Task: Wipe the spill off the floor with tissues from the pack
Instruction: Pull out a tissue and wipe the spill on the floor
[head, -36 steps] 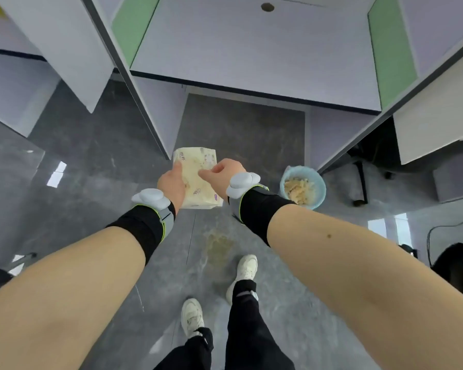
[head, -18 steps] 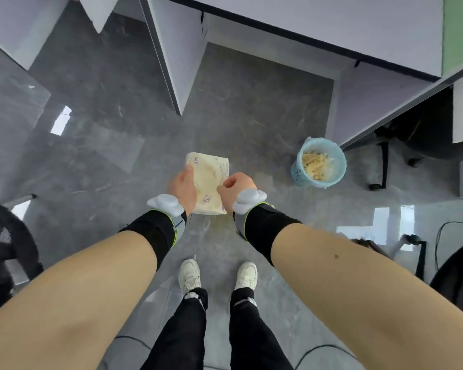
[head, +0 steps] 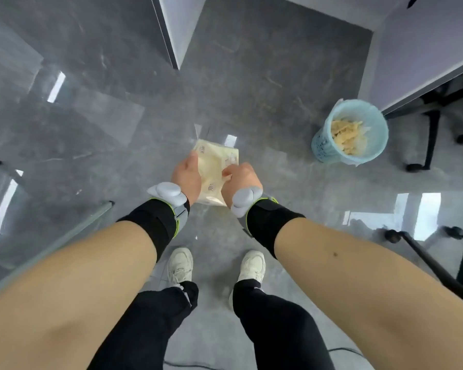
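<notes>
A pale yellow tissue pack is held in front of me above the grey floor. My left hand grips its left side. My right hand rests on top of the pack with fingertips pinched at its opening; I cannot tell whether a tissue is between them. Both wrists wear black bands with grey sensors. The spill is hidden from view, likely behind my hands and forearms.
A light blue bin lined with a bag and holding used tissues stands to the right. White desk panels rise ahead and at the right. Chair legs sit at the right. My white shoes are below.
My view has tilted down and I have stepped, so both feet stand together and the brownish spill seen a second ago is out of sight. My hands stay on the pack.
</notes>
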{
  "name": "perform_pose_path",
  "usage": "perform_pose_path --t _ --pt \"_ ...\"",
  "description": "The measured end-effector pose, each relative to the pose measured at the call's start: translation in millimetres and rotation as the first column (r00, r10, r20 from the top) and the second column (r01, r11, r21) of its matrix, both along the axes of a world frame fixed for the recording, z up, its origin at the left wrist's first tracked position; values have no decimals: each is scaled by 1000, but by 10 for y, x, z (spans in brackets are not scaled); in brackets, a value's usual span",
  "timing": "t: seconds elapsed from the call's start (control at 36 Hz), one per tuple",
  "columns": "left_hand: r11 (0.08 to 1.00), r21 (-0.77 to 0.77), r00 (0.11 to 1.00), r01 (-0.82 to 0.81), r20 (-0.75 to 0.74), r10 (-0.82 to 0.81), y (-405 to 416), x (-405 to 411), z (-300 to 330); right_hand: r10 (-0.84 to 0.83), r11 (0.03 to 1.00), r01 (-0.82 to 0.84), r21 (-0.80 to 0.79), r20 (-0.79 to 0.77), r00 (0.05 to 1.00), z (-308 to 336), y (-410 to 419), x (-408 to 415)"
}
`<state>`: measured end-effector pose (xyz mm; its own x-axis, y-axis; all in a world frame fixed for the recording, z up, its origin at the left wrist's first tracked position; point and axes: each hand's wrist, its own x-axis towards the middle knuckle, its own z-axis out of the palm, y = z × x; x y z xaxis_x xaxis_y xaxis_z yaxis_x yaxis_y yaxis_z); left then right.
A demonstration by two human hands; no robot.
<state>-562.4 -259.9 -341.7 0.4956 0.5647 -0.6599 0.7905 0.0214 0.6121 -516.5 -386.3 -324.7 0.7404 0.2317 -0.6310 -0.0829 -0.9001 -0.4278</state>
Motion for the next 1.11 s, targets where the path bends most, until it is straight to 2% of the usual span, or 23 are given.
perform_pose_path --t 0.03,0.11,0.28,0.42,0.53,0.64,0.75,0.92,1.11 --pt "1000 -7 1000 4 8 -4 17 21 -15 3 1000 -3 -17 -5 1000 -40 -6 58" --pt "1000 -22 1000 9 11 -8 7 -1 -612 11 998 -10 -56 19 1000 -625 -33 95" --pt "998 34 994 53 98 -56 148 144 -1537 -5 995 11 -98 67 998 -1583 40 262" --pt "999 -3 988 44 148 -43 202 341 -2138 124 980 -103 -170 119 985 -2184 158 411" --pt "997 -11 989 71 132 -69 263 530 -2557 82 993 -67 -101 160 984 -2614 233 536" --pt "994 8 983 113 145 -113 302 701 -2859 104 992 -86 -87 230 968 -2869 272 660" --pt "994 -11 983 112 147 -109 326 752 -3080 155 983 -127 -132 232 960 -2976 307 701" --pt "996 10 978 89 188 -89 354 704 -3148 129 989 -101 -112 283 950 -2980 281 653" --pt "997 -47 973 58 228 -46 426 598 -3340 1 996 -24 84 263 965 -3057 203 649"
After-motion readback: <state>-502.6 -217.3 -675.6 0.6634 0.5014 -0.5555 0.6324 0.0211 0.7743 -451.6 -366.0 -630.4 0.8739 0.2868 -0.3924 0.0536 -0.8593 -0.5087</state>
